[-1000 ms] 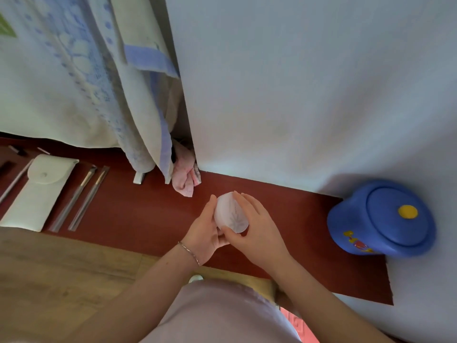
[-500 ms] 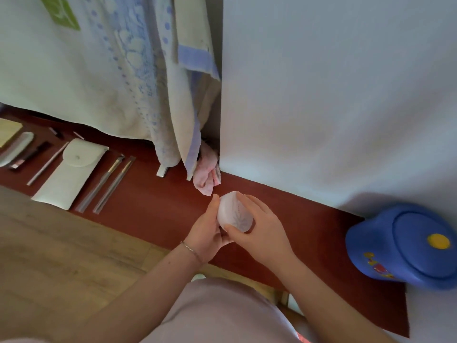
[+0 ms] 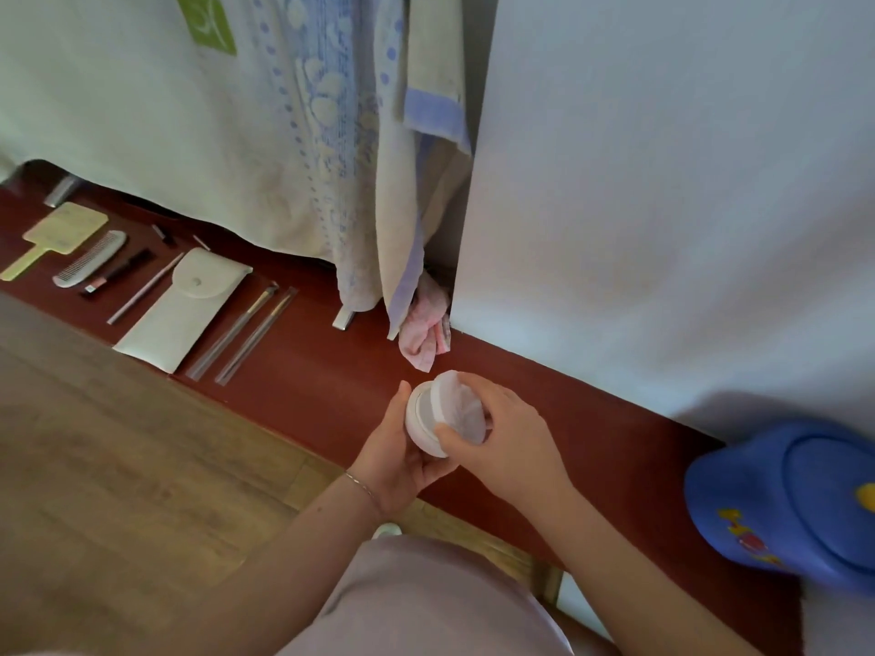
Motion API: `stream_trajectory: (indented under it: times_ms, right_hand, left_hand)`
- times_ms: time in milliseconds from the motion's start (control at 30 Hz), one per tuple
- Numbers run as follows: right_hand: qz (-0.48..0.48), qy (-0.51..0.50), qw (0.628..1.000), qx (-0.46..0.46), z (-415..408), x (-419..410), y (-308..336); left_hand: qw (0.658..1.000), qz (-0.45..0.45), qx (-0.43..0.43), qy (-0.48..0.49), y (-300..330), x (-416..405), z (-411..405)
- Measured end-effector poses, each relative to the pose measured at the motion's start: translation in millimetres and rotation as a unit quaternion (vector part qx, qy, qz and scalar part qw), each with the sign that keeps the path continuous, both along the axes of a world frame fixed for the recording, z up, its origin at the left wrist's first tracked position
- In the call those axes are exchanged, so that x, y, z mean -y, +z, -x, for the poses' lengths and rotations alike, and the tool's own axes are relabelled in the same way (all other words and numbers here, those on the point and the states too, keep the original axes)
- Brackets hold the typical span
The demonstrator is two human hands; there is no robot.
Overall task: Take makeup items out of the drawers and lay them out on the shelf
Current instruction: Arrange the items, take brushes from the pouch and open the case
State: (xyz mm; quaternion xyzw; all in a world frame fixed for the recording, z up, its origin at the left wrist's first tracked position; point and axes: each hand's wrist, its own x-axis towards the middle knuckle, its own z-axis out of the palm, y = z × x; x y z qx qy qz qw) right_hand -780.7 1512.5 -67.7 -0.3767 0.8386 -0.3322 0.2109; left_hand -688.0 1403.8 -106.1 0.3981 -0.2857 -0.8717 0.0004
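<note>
Along the red shelf (image 3: pixel 303 385), from its left end, lie a pale hand mirror (image 3: pixel 59 234), a white comb (image 3: pixel 90 259), a dark lipstick tube (image 3: pixel 118 278), a thin stick (image 3: pixel 144 288), a white snap pouch (image 3: pixel 182 309) and two wrapped brushes (image 3: pixel 246 333), all side by side near the shelf's front edge. Further right, a pink cloth (image 3: pixel 424 324) hangs down at the shelf's back edge below the draped fabric. Just in front of it, above the middle of the shelf, the left hand (image 3: pixel 400 459) cups a round white jar (image 3: pixel 426 419) from beneath, its grip closed around the base. The right hand (image 3: pixel 509 442) clasps the jar's lid (image 3: pixel 461 411), thumb and fingers wrapped over its rim. At the shelf's right end stands a blue lidded tub (image 3: pixel 795 504).
</note>
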Motion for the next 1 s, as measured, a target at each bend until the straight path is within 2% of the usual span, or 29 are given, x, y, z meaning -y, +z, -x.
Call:
stream_trajectory:
  times_ms: [300, 433, 633, 700, 833, 1000]
  right_hand:
    - [0.014, 0.023, 0.999, 0.028, 0.0, -1.0, -2.7]
    - [0.036, 0.049, 0.996, 0.069, -2.6, 6.5, -9.5]
    - [0.063, 0.104, 0.978, 0.171, -19.8, 35.4, -22.2]
    - [0.071, 0.103, 0.967, 0.22, -25.9, 48.8, -22.1]
    - [0.067, 0.112, 0.959, 0.253, -33.9, 75.8, -25.3]
    - [0.077, 0.03, 0.936, 0.342, -40.1, 112.0, -16.6]
  left_hand:
    - [1.0, 0.007, 0.01, -0.018, 8.2, 7.3, 0.1]
    - [0.998, 0.033, 0.042, 0.04, 8.6, 10.1, -17.3]
    - [0.988, 0.012, 0.056, 0.147, -1.7, 23.3, -58.3]
    - [0.984, 0.01, 0.057, 0.171, -5.7, 36.1, -68.5]
    - [0.981, 0.008, 0.061, 0.185, -12.8, 70.9, -75.1]
    - [0.981, -0.021, 0.06, 0.185, -12.7, 122.2, -75.7]
